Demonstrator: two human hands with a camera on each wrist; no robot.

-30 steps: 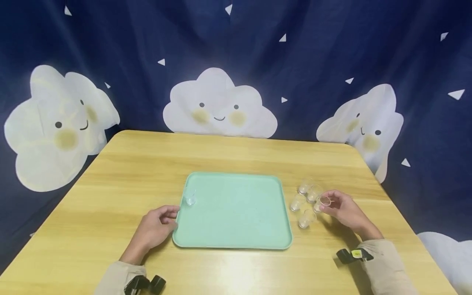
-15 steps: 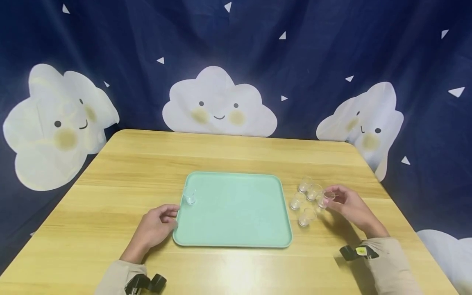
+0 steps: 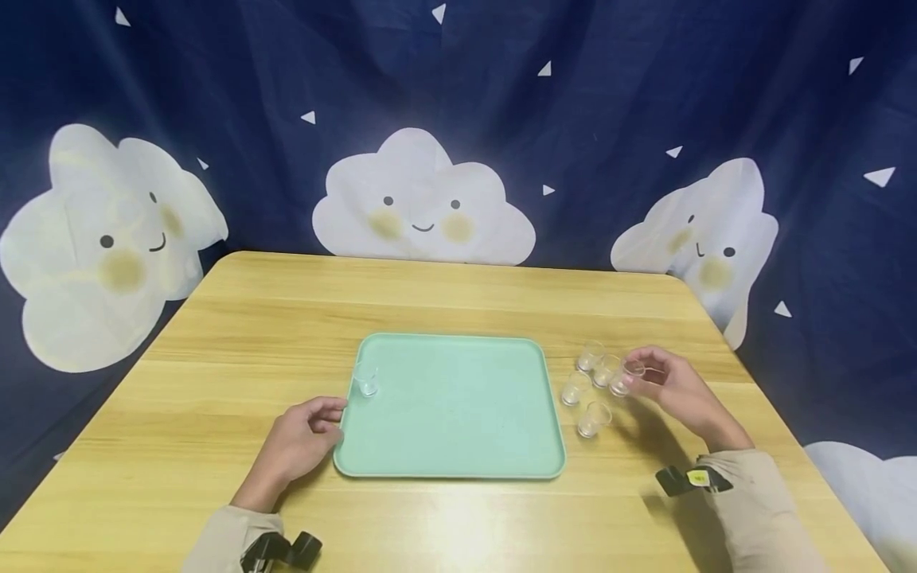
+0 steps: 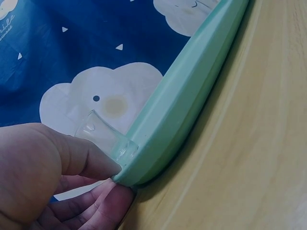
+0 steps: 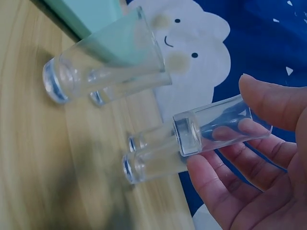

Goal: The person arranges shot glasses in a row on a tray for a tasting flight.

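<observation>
My left hand (image 3: 304,438) is at the left side of a mint-green tray (image 3: 458,414). In the left wrist view its thumb lies at the rim and its fingers against the outer edge, pinching the tray (image 4: 180,96). One clear shot glass (image 3: 368,382) stands inside the tray near that left edge. Beyond the tray's right side, my right hand (image 3: 677,394) holds another clear shot glass (image 5: 216,127) between thumb and fingers, its base off the table. Several more shot glasses stand just left of that hand, one nearest the front (image 3: 594,421).
The wooden table (image 3: 458,525) has light boards and rounded far corners. A dark blue curtain (image 3: 458,72) with white clouds hangs right behind it. Black wrist cameras (image 3: 691,479) sit on the beige sleeves (image 3: 752,505).
My right hand has raised its shot glass a little from among the others. The left hand keeps its place on the tray, and the other glasses stay put.
</observation>
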